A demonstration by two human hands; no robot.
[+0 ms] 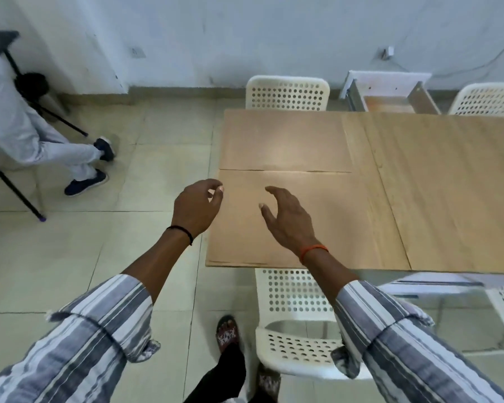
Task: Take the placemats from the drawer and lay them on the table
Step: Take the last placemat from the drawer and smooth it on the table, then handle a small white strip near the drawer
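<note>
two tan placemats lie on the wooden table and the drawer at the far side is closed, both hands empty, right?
Not quite: the head view shows the white drawer pulled open. The two tan rectangular placemats do lie on the light wooden table, and the left hand and right hand are empty.

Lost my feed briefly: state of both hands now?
Left hand: open, fingers loosely curled, holding nothing.
Right hand: open, holding nothing.
</note>
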